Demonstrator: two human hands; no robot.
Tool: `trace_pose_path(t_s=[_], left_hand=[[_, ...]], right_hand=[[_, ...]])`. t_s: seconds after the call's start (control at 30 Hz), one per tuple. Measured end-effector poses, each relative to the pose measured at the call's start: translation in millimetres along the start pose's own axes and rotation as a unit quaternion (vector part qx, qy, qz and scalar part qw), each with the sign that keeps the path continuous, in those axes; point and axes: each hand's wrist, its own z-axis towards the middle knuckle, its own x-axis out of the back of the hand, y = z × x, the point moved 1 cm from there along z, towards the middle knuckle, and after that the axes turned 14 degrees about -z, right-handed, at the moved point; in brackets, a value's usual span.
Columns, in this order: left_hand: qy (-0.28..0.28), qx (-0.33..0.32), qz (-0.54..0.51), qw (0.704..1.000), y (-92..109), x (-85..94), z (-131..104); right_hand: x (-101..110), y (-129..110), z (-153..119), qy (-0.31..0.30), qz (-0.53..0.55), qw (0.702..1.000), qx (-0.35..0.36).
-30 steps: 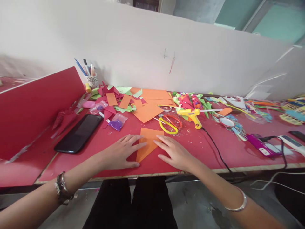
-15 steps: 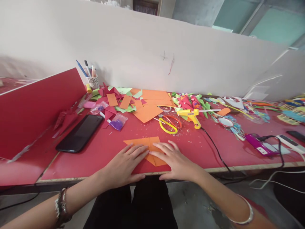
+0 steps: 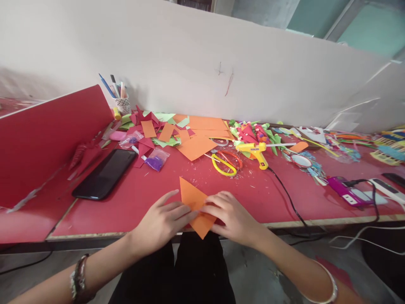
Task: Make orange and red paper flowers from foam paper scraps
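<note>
Rotated since earlier, orange paper (image 3: 191, 197) is held between left hand (image 3: 163, 222) and right hand (image 3: 234, 218), scissors (image 3: 225, 173) and glue gun (image 3: 260, 158) beyond.

A black phone (image 3: 104, 175) lies on the table (image 3: 144, 185).

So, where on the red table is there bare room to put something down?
Two patches look bare: between the black phone and the left hand, and between the right hand and the glue-gun cord. The back is crowded with paper pieces.
</note>
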Motion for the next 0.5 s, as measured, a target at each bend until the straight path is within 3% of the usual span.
trace_pose_path(t_s=[0.07,0.2,0.3,0.4,0.5], left_hand=[[-0.005,-0.02,-0.041,0.999,-8.5,6.0,-6.0],[-0.02,-0.068,-0.098,0.993,-17.4,17.7,-17.3],[0.019,-0.059,-0.089,0.994,-18.2,24.0,-19.8],[0.044,0.001,-0.028,0.999,-19.0,22.5,-14.8],[-0.024,0.049,-0.014,0.998,-19.0,14.3,-5.3]], right_hand=[[-0.3,-0.1,1.5,0.027,-0.015,0.999,0.025],[4.4,-5.9,-1.3,0.154,-0.085,0.981,0.078],[11.5,-10.3,-5.9,0.224,-0.165,0.953,0.116],[9.7,-11.2,-5.7,0.239,-0.224,0.935,0.136],[-1.6,-9.2,0.5,0.177,-0.207,0.955,0.116]])
